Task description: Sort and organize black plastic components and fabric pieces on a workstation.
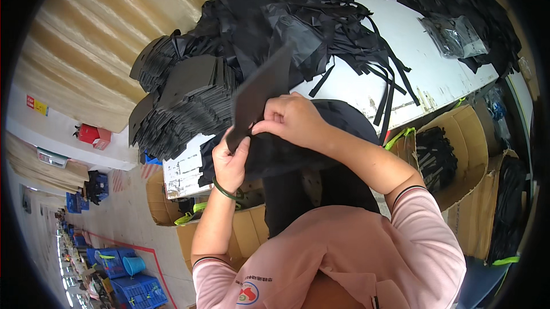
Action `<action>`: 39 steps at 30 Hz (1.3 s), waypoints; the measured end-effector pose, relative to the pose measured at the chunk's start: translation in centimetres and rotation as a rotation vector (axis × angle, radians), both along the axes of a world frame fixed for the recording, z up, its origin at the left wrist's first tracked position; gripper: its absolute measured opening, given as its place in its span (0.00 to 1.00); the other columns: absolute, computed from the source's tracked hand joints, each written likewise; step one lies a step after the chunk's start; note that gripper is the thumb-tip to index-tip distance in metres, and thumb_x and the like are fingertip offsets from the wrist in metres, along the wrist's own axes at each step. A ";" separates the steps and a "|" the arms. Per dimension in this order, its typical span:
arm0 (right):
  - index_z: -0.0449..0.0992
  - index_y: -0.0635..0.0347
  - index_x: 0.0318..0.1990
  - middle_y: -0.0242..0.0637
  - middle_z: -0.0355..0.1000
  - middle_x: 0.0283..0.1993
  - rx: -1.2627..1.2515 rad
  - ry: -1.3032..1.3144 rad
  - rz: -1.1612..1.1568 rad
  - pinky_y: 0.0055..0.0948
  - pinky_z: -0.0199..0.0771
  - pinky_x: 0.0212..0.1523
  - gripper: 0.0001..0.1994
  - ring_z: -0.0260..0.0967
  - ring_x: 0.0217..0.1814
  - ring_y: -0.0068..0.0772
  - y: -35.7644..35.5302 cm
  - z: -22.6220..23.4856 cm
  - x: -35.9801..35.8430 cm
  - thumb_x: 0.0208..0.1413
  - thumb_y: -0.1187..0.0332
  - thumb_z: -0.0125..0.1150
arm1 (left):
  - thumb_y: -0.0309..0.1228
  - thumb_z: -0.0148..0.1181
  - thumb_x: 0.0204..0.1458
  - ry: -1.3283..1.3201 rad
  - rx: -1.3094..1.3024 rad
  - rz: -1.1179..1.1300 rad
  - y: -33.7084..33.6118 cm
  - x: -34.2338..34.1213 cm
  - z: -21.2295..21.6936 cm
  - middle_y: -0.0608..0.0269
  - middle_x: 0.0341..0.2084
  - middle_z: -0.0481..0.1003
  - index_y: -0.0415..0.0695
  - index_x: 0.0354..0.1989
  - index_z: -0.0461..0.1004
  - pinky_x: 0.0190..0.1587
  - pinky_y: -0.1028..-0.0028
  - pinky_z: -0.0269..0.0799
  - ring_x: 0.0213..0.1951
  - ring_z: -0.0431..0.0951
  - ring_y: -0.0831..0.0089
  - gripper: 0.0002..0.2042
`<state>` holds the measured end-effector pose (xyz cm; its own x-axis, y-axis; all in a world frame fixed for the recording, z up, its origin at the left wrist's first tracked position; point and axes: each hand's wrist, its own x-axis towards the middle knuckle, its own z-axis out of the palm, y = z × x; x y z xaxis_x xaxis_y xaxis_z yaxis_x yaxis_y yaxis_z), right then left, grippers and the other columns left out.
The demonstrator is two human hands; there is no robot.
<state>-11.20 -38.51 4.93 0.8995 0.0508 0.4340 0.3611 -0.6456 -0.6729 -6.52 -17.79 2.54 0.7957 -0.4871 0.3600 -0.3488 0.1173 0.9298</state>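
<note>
table [435,74] mostly buried, distant aisle [74,251] blurred

Flat black sheet [260,94]; tilted, upright

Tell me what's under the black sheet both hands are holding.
Under the black sheet lies dark fabric draped over the white table. Left hand and right hand pinch its lower corner; the table edge beneath is covered.

black sheet [260,94]: looking matt, stiff, smooth | stacked black pieces [189,108]: looking matt like thin cloth | bench [435,74]: showing a white, scuffed top | boxes [458,137]: looking like brown cardboard | bag [455,36]: shining like clear plastic
</note>
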 end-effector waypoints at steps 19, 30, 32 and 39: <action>0.68 0.64 0.42 0.29 0.68 0.24 0.881 0.713 -0.145 0.20 0.70 0.19 0.10 0.66 0.19 0.19 -11.7 -11.9 -7.7 0.55 0.73 0.61 | 0.21 0.59 0.54 0.037 -0.390 0.621 13.1 4.9 1.4 0.61 0.33 0.77 0.39 0.44 0.74 0.40 0.75 0.77 0.34 0.77 0.75 0.09; 0.68 0.61 0.42 0.27 0.66 0.22 0.736 0.811 -0.339 0.17 0.65 0.16 0.12 0.61 0.16 0.16 -13.8 -13.3 -10.0 0.53 0.72 0.64 | 0.35 0.64 0.53 0.022 0.377 0.656 12.6 2.8 -9.0 0.59 0.35 0.74 0.40 0.46 0.71 0.43 0.72 0.69 0.36 0.73 0.72 0.16; 0.68 0.60 0.42 0.26 0.67 0.23 0.837 0.808 -0.307 0.17 0.65 0.16 0.12 0.61 0.17 0.15 -14.3 -13.5 -10.1 0.53 0.72 0.63 | 0.45 0.47 0.62 0.575 0.160 -0.227 5.3 -3.1 -6.4 0.48 0.40 0.77 0.34 0.46 0.71 0.47 0.68 0.73 0.42 0.78 0.63 0.23; 0.68 0.60 0.44 0.25 0.72 0.29 1.029 0.773 -0.210 0.15 0.65 0.17 0.13 0.62 0.18 0.14 -13.9 -12.8 -10.2 0.54 0.72 0.63 | 0.43 0.49 0.62 1.385 -0.394 -0.314 -7.4 -8.3 -10.1 0.56 0.54 0.70 0.41 0.57 0.65 0.61 0.60 0.62 0.58 0.68 0.61 0.21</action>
